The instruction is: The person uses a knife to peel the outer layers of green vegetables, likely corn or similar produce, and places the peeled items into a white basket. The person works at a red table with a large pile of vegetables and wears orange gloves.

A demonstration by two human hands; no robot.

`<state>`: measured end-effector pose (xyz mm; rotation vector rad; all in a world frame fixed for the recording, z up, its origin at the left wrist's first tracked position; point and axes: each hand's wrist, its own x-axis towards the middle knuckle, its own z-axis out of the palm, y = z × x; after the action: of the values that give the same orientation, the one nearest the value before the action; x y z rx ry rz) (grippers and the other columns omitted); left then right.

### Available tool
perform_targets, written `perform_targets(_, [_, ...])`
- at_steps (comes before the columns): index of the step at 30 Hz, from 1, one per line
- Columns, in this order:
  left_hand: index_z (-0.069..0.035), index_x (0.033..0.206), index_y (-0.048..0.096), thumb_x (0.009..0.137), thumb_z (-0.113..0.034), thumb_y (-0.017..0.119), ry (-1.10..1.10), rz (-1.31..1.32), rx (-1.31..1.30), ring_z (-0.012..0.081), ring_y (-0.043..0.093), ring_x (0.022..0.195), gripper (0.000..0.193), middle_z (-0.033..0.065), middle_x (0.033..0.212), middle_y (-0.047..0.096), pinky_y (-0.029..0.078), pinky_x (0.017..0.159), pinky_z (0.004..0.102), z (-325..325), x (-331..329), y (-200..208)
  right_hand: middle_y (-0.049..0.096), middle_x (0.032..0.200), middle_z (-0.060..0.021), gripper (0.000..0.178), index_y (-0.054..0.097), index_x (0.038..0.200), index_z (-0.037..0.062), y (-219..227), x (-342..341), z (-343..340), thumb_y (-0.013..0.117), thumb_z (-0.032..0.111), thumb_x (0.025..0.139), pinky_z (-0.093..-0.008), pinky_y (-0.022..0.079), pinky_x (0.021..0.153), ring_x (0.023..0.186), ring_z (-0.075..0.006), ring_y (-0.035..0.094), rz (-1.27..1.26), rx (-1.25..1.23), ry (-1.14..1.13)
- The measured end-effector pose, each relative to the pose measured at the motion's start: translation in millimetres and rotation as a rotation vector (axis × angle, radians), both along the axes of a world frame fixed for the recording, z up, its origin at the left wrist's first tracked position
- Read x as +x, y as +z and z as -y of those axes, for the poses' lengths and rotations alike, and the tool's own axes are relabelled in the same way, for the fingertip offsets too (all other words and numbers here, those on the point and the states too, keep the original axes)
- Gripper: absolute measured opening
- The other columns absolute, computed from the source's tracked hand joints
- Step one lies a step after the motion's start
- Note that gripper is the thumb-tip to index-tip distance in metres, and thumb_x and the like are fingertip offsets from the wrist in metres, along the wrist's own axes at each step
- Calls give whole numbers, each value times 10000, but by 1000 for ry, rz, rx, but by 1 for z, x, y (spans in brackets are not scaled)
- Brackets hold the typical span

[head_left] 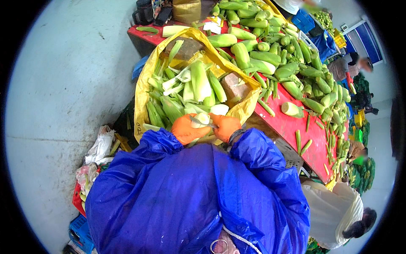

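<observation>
My left hand (pixel 187 130), in an orange glove, is closed around an ear of corn (pixel 200 119), its pale end facing up. My right hand (pixel 227 127), gloved the same way, grips what looks like a small knife (pixel 204 124), its thin blade lying against the corn. The knife's handle is hidden in the fingers. Just beyond both hands a yellow sack (pixel 248 104) gapes open. Green husks (pixel 199 83) and leaf strips fill its middle. A brown block (pixel 235 87) sits inside its right edge, and a stone-like lump (pixel 184 49) inside its far edge.
A red tabletop (pixel 292 123) runs along the right, bearing a big heap of unhusked corn (pixel 270 56) and loose stalk pieces. At the lower left stands a blue crate (pixel 80 232). A person in white (pixel 334 207) is at the lower right; others work farther back.
</observation>
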<state>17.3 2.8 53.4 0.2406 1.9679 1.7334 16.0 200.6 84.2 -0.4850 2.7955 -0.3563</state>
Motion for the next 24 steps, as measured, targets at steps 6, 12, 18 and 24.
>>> perform_targets(6, [-18,1109,621,728,-280,795,-120,-36,-150,142,626,874,494,59,969,678,496,787,306,8,0,30,673,910,-137,495,542,1245,140,-2,7,-6,584,189,754,-464,508,688,818,-335,655,6,-18,20])
perform_targets(12, [-26,1172,598,769,-202,784,-243,232,186,124,577,996,477,47,1076,651,448,892,287,26,-12,16,674,910,-127,511,539,1259,156,-15,12,1,581,196,752,-459,509,697,826,-330,654,-50,-128,50])
perform_targets(18, [-18,1138,614,753,-259,795,-99,96,199,118,589,976,489,51,1070,663,470,870,289,10,2,-1,682,947,-133,450,580,1226,160,-4,7,20,579,262,788,-450,512,727,864,-335,653,7,-94,1])
perform_targets(24, [-30,1030,656,718,-260,800,-17,120,-51,117,624,893,413,53,964,690,498,811,304,11,9,21,681,965,-162,414,597,1211,165,-29,-8,16,557,315,828,-463,512,756,876,-351,656,42,-55,-41])
